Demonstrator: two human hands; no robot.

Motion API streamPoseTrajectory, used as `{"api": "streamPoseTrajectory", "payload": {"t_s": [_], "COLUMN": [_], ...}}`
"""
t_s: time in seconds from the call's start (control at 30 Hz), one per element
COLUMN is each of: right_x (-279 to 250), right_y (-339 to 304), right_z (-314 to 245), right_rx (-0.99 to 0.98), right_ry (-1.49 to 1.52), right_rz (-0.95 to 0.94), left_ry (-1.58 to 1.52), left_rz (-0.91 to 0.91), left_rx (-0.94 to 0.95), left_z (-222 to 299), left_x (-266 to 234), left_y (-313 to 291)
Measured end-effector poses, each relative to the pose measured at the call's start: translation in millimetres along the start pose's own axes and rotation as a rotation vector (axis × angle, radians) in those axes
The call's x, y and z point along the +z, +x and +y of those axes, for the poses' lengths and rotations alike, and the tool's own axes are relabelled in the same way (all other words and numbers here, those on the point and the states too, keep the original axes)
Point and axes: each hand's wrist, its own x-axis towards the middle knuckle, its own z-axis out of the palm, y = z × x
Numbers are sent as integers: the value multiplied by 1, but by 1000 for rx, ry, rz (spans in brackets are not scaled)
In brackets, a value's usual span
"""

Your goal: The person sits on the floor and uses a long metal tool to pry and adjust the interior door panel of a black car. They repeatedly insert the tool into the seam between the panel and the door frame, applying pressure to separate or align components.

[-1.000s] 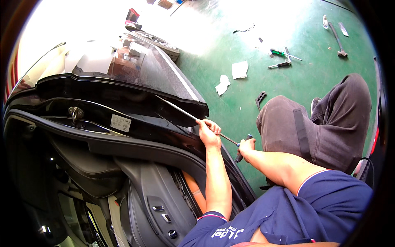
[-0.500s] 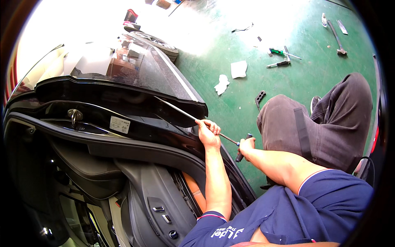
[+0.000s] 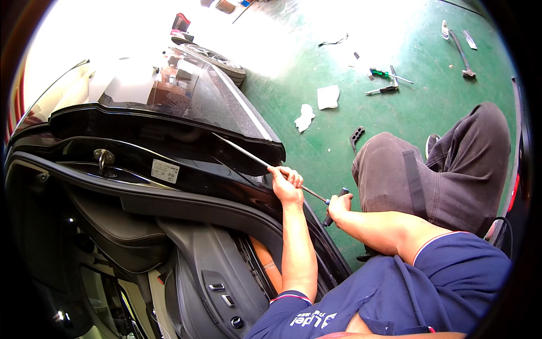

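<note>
**Two hands on one rod, beside one black car**

From my remote post I count two hands, one long metal rod (image 3: 241, 151) and one black car (image 3: 130, 122). The left hand (image 3: 288, 184) has its fingers clenched around the rod's shaft; the right hand (image 3: 339, 207) grasps its dark crosswise handle (image 3: 327, 219). The rod slants from near right to far left, its tip over the car's dark frame; contact there I cannot tell.

Containers: the car's cabin, near left, holds a dark seat (image 3: 197, 248) with three switches on its side, two slim, one round. One bottle (image 3: 445, 30) stands or lies far right; I cannot tell its contents.

Green floor (image 3: 389, 116), right of the car: two white papers (image 3: 328, 97), one hammer (image 3: 464, 59), one green-handled screwdriver (image 3: 389, 73), one black-handled tool (image 3: 384, 90) just beside it, and one black grip with holes (image 3: 357, 135), near the person's knee (image 3: 384, 164).
</note>
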Motion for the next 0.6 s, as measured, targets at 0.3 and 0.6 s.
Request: {"api": "streamPoseTrajectory", "payload": {"t_s": [0.3, 0.6], "right_x": [-4, 3], "right_y": [-1, 1], "right_z": [-2, -14], "right_rx": [-12, -2], "right_ry": [-10, 59], "right_rz": [-29, -51], "left_ry": [26, 84], "left_rz": [18, 79], "left_rx": [9, -69], "left_z": [-1, -3], "left_x": [1, -9], "left_y": [-2, 4]}}
